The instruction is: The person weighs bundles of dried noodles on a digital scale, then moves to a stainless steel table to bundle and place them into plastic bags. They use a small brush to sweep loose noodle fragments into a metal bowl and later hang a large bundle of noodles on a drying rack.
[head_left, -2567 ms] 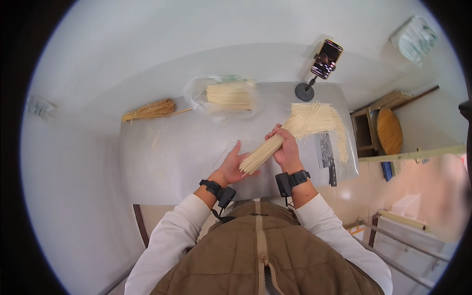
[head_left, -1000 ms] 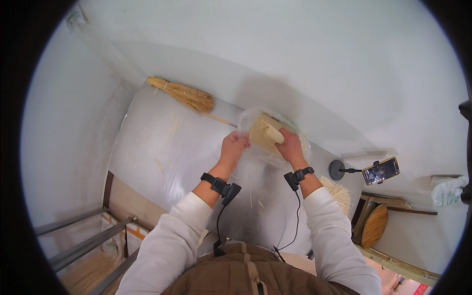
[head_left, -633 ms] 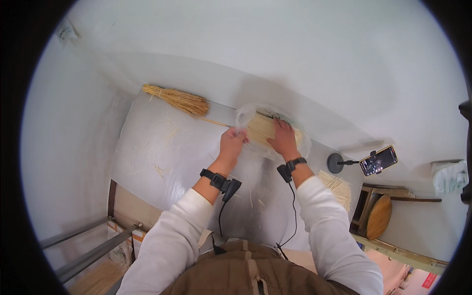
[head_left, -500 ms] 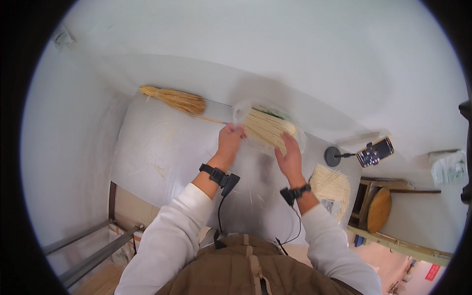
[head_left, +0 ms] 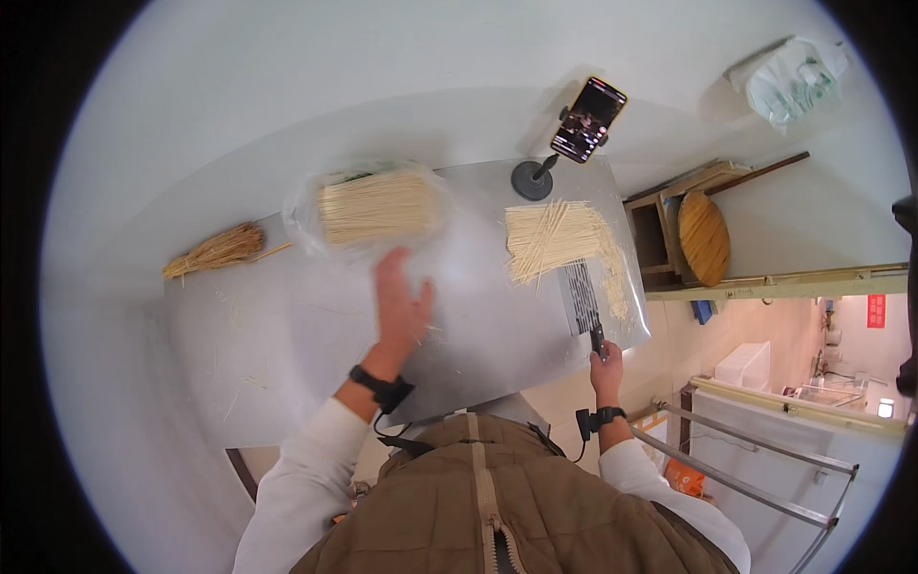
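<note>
At the front right of the metal table, my right hand [head_left: 606, 373] is closed round the black handle of a knife [head_left: 580, 298]. Its wide, dark-streaked blade lies on the table, the far end reaching the edge of a pile of pale noodles [head_left: 547, 237]. My left hand [head_left: 400, 301], slightly smeared by motion, hovers over the middle of the table, fingers apart and holding nothing. Just beyond it, a clear plastic bag [head_left: 304, 215] holds a bundle of straight noodles [head_left: 378, 206].
A straw hand broom [head_left: 215, 251] lies at the table's far left. A phone [head_left: 589, 120] on a round-based stand [head_left: 532, 180] stands behind the noodle pile. Right of the table are a wooden stool [head_left: 655, 230] and a round wooden board [head_left: 705, 239]. Noodle scraps dot the metal table [head_left: 469, 325].
Both hands have left the bagged noodles. My right hand has moved right and now grips the knife; my left hand has drawn back. The view has turned to the right.
</note>
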Motion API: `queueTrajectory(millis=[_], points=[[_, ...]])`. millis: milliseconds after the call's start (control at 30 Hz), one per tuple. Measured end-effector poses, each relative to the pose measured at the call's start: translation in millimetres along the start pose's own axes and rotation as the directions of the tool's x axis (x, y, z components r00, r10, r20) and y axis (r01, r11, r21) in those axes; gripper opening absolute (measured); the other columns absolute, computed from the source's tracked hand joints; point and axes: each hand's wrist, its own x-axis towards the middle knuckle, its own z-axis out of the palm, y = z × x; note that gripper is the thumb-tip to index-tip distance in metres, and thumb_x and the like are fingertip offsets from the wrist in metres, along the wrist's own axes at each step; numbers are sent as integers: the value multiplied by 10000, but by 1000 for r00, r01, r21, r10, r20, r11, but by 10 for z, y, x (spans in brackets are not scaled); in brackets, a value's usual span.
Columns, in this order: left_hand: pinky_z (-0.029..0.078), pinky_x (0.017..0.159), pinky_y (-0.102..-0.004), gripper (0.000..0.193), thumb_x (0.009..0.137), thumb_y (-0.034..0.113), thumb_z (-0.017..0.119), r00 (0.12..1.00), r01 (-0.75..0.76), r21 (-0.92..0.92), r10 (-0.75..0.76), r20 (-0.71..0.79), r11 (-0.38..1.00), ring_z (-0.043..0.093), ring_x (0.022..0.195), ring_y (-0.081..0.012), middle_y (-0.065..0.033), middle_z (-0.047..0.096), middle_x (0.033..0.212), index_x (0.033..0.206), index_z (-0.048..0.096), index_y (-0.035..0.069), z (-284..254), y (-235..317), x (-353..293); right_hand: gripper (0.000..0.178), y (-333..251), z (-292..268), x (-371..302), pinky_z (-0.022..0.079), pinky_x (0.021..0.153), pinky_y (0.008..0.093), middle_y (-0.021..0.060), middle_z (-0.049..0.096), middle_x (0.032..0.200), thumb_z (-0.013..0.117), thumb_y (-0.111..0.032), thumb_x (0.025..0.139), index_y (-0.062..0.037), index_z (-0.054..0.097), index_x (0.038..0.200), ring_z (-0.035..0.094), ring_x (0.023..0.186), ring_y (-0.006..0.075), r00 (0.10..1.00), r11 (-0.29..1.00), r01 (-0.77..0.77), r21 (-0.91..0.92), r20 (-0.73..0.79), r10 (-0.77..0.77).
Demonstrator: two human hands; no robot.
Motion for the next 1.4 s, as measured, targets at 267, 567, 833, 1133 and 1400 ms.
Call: queueTrajectory(millis=[267,567,833,1133,1400], points=[[236,1252,-526,984,841,496,782,818,-139,287,-54,573,948,244,1545,-379,-234,315,1621,1543,355,-46,2111,681,-130,598,235,87,421,485,1020,514,227,592,1268,695,-84,805,-35,517,1374,561,1208,430,982,962,-1,-274,182,52],[142,1289,-539,1309,667,600,865,660,-456,502,-99,745,735,169,1583,-383,-250,225,1680,1600,234,-69,2894,397,865,566,428,109,699,547,910,493,185,667,1130,671,-18,778,-55,555,1331,644,1012,444,917,998,-68,-6,395,65],[305,1224,-525,916,755,245,796,590,-540,482,-99,802,690,442,1409,-378,-210,473,1489,1524,381,-29,3239,296,1092,253,667,180,683,514,564,285,56,692,840,672,-41,907,-72,595,1146,651,657,163,615,420,-747,516,777,138],[510,972,-447,440,806,60,702,752,-192,433,-152,641,881,591,1156,-353,-173,616,1172,1217,557,4,3115,281,251,316,377,210,678,574,718,356,111,702,1099,608,-113,1050,-124,529,1356,708,915,221,551,117,-833,541,830,85],[521,941,-448,353,802,71,684,786,-279,363,-6,619,889,610,1122,-346,-153,645,1121,1140,591,34,2715,308,-363,276,282,411,949,589,750,359,105,705,1148,603,-97,1045,-110,551,1316,715,973,234,537,109,-827,551,833,-133]])
